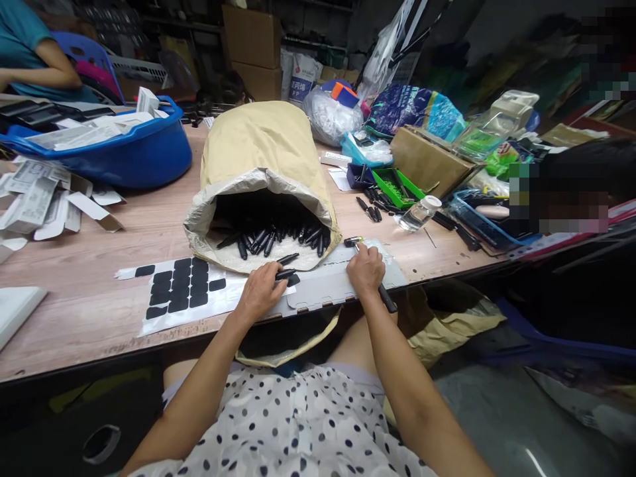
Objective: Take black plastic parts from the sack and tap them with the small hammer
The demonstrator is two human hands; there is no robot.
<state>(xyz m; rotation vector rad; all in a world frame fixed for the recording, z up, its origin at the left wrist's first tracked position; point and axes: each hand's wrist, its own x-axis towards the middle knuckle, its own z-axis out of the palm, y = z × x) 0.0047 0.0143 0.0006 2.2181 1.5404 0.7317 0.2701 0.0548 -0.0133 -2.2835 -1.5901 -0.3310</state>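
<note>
My left hand (263, 288) is closed at the mouth of a paper sack (268, 139), fingers around a black pen-shaped piece (285, 273). A second black piece (288, 258) pokes out just above its fingertips. Many similar black pieces (263, 240) lie inside the sack, which rests on its side. To the right, my right hand (366, 268) is wrapped around what looks like a small hammer; its black and yellow head (353, 242) shows above the fist and the black handle (387, 299) below. Under both hands lies a flat grey board (328, 286).
A sheet of black stickers (181, 288) lies left of my left hand. Beyond are a blue basin (144, 149) of white boxes, loose white cartons (37, 202), a green tray (397, 187) and a clear jar (420, 213). Another person's arm (57, 63) shows at far left.
</note>
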